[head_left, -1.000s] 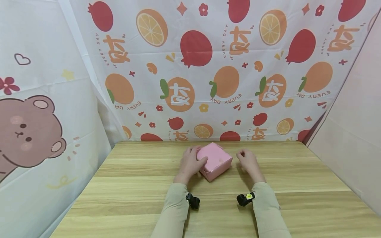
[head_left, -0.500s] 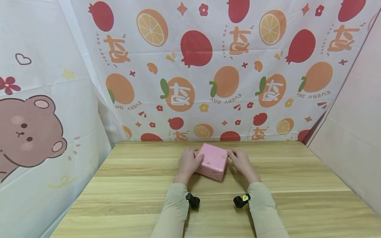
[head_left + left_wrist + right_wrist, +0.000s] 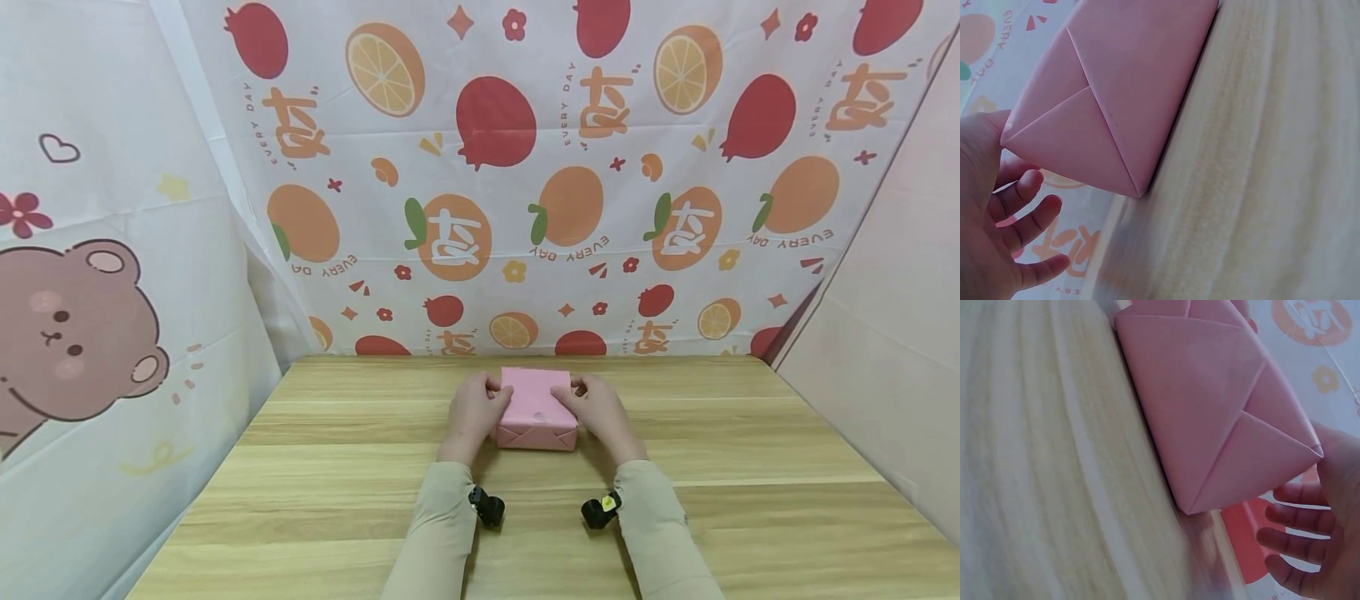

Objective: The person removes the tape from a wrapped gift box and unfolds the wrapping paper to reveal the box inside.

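Note:
A box wrapped in pink paper [image 3: 534,398] sits squarely on the wooden table [image 3: 337,500], its folded end facing the person. The left hand [image 3: 472,415] holds its left side, thumb over the top edge. On the opposite side, the right hand [image 3: 602,415] grips it the same way, thumb on the top. In the left wrist view, the left hand [image 3: 994,231] touches a corner of the box [image 3: 1129,75] while several fingers are curled clear of it. The right wrist view shows crossing paper folds on the box [image 3: 1191,406] beside the right hand [image 3: 1329,531].
A fruit-print cloth [image 3: 495,208] hangs behind the table's far edge. At the left hangs a cloth with a bear print [image 3: 75,333], and a plain pale cloth [image 3: 885,333] hangs at the right. Small black cameras [image 3: 487,507] are worn on both wrists.
The box has turned on the table until its folded end faces the person. The right hand has moved left from beside it and taken hold of its right side; the left hand stays on it.

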A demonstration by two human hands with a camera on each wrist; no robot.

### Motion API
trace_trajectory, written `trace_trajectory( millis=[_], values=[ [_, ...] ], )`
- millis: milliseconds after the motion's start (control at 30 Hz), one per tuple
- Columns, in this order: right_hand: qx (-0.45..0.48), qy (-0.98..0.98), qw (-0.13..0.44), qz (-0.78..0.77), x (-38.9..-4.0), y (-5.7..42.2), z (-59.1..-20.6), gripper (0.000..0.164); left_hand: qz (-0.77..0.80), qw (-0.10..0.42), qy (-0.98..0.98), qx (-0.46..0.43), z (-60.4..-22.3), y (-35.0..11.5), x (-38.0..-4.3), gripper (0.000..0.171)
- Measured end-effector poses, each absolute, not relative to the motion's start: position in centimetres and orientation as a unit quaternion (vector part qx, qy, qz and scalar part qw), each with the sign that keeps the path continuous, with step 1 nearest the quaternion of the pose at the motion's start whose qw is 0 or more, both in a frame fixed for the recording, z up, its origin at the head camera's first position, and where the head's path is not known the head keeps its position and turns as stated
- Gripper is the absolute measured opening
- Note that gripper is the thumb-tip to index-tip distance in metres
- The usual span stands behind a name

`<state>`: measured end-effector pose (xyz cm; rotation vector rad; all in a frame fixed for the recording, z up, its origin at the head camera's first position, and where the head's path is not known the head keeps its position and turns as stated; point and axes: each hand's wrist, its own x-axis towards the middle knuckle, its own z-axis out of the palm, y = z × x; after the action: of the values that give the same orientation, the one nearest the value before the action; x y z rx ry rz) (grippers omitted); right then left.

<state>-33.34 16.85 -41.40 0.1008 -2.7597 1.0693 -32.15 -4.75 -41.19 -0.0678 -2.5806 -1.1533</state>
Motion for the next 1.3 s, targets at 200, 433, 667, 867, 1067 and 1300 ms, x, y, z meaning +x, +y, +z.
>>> trace_trajectory(
  millis=[200,433,667,867,1067,1300],
  values=[
    [0.013,-0.936,0.117,0.332,-33.2,16.5,-41.0,0.052,-0.412,0.155,-0.898,-0.021,-41.5,-4.8,-32.4,0.023],
    [0.081,-0.931,0.212,0.288,-32.8,16.1,-41.0,0.022,-0.425,0.153,-0.892,-0.027,-41.6,-5.0,-32.4,0.024],
    [0.119,-0.921,0.239,0.282,-32.9,15.6,-41.0,0.012,-0.439,0.144,-0.886,-0.03,-41.5,-5.1,-32.5,0.022],
    [0.093,-0.928,0.214,0.289,-33.0,15.6,-41.2,0.015,-0.45,0.131,-0.883,-0.027,-41.4,-5.1,-32.4,0.022],
    [0.045,-0.932,0.206,0.295,-33.2,16.2,-41.5,0.016,-0.453,0.126,-0.882,-0.026,-41.3,-5.2,-32.2,0.022],
    [0.019,-0.929,0.19,0.317,-33.2,16.7,-41.5,0.019,-0.455,0.127,-0.881,-0.025,-41.3,-5.2,-32.2,0.022]
  ],
)
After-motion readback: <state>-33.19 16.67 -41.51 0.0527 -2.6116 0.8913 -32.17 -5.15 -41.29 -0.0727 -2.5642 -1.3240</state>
